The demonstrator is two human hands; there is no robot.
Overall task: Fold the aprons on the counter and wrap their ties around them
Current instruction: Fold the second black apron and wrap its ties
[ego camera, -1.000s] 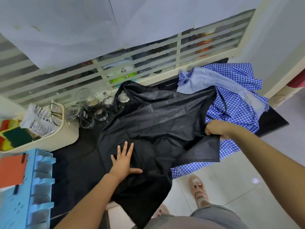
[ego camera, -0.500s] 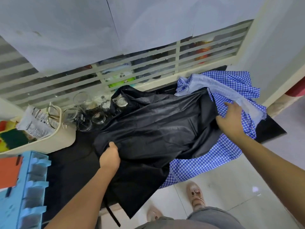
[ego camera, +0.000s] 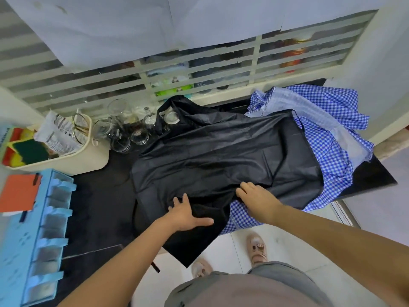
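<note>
Your left hand (ego camera: 188, 214) and right hand (ego camera: 257, 196) lay flat, fingers straight, on the black apron (ego camera: 221, 147) beneath them on the table (ego camera: 99, 196). Smoothing outward from both palms would have flattened creases before folding.

We see a black counter (ego camera: 99, 207) with a black apron (ego camera: 221, 156) spread over its middle, one corner hanging off the front edge. This lies partly over a blue checked apron (ego camera: 327, 129) heaped at the right end, which also droops past the front edge. At the back left we find a cluster of glasses (ego camera: 124, 131) just beside a cream tub (ego camera: 66, 160), and nearer us a blue rack (ego camera: 42, 240) at the left end.
</note>
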